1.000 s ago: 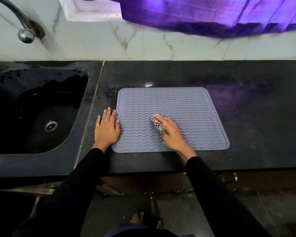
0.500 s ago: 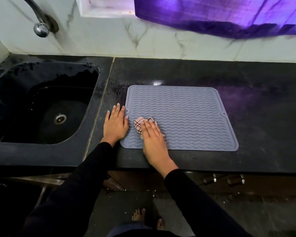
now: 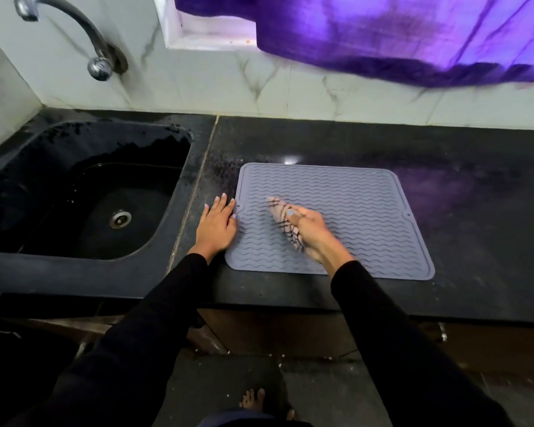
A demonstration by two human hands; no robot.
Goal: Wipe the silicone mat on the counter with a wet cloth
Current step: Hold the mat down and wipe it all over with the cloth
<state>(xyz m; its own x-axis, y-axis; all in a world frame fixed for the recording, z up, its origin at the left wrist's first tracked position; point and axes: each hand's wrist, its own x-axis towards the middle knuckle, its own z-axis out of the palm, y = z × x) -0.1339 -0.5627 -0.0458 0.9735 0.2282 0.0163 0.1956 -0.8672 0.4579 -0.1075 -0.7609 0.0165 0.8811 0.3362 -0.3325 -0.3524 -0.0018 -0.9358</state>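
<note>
Two hands: both work at the grey silicone mat (image 3: 346, 217) on the black counter (image 3: 475, 211).
Mat: lies flat on the counter just right of the sink (image 3: 84, 192), its wavy ridges facing up, its near edge close to the counter's front edge.
Left hand (image 3: 217, 224): flat, fingers straight and together, palm down on the counter at the mat's left edge, with the fingertips touching that edge beside a small tab.
Right hand (image 3: 310, 234): on the mat's left-middle part, fingers curled over a bunched cloth (image 3: 282, 220) and pressing it to the ridges; the hand is blurred.
Cloth: pale with dark check lines, rolled into a long wad that pokes out past the fingertips toward the mat's far-left part and touches the mat.
Sleeves: black, reaching both wrists.
Sink: black, with a metal drain in its bowl; a curved metal tap (image 3: 84, 38) stands out from the wall above it.
Wall: pale marbled tiles behind the counter, with a purple curtain (image 3: 398, 35) hanging at the upper right.
Floor: a bare foot (image 3: 253, 399) shows below the counter.
</note>
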